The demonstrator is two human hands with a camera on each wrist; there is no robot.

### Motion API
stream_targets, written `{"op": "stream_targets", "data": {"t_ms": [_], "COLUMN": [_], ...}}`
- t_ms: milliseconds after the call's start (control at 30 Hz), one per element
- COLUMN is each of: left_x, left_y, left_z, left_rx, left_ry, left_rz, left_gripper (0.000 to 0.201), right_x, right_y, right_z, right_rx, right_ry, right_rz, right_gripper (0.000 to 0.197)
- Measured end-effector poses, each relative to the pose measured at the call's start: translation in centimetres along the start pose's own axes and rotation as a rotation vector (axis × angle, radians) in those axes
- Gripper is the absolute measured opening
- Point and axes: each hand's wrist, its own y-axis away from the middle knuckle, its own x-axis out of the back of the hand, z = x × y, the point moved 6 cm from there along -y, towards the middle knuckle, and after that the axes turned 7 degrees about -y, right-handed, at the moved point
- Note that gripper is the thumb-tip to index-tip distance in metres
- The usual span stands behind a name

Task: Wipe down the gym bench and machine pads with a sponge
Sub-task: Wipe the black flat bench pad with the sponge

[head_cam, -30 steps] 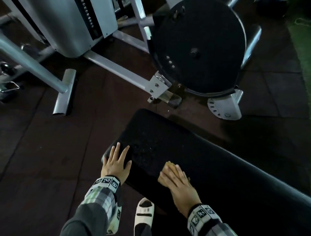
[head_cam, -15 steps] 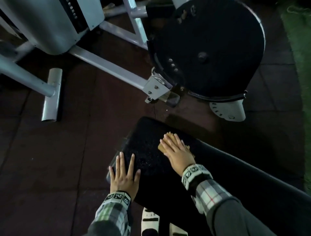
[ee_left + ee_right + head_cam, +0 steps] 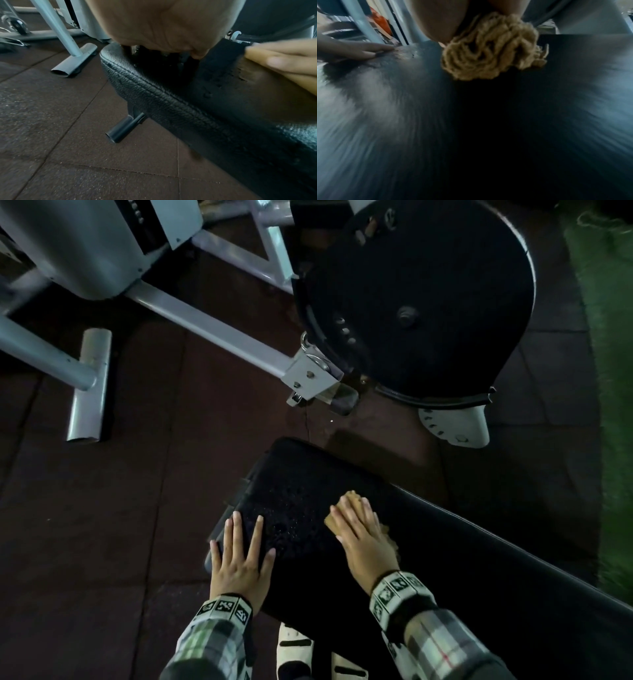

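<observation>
A black padded gym bench runs from the centre to the lower right of the head view, its top speckled with droplets near the end. My right hand lies flat with straight fingers on a tan fibrous sponge, pressing it onto the pad; the right wrist view shows the sponge bunched under the palm, the pad streaked with motion blur. Flat and spread, my left hand rests on the bench's left corner, where the stitched edge shows.
A grey machine frame with a floor foot crosses the upper left. A large black round guard stands beyond the bench end. A black bench leg tube sticks out below. Dark rubber floor tiles surround; green turf lies right.
My right hand slid the sponge away along the pad toward the bench end, then drew back a little. The left hand stayed planted on the corner, fingers straightening.
</observation>
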Motion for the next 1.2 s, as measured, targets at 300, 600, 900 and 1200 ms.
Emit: {"op": "stream_targets", "data": {"t_ms": [300, 600, 900, 1200], "left_x": [-0.9, -0.8, -1.3, 0.3], "left_y": [0.1, 0.2, 0.4, 0.9], "left_z": [-0.3, -0.2, -0.5, -1.9], "left_rx": [0.002, 0.025, 0.048, 0.113], "left_ry": [0.032, 0.008, 0.039, 0.132], "left_rz": [-0.028, -0.046, -0.052, -0.056], "left_gripper": [0.065, 0.064, 0.065, 0.078], "right_x": [2.2, 0.2, 1.8, 0.9], "right_y": [-6.8, -0.7, -9.1, 0.2], "right_z": [5.1, 0.6, 5.1, 1.8], "right_rx": [-0.081, 0.010, -0.087, -0.141], "right_ry": [-0.017, -0.031, -0.022, -0.106], "right_rz": [-0.060, -0.065, -0.142, -0.133], "right_gripper": [0.058, 0.076, 0.059, 0.059]}}
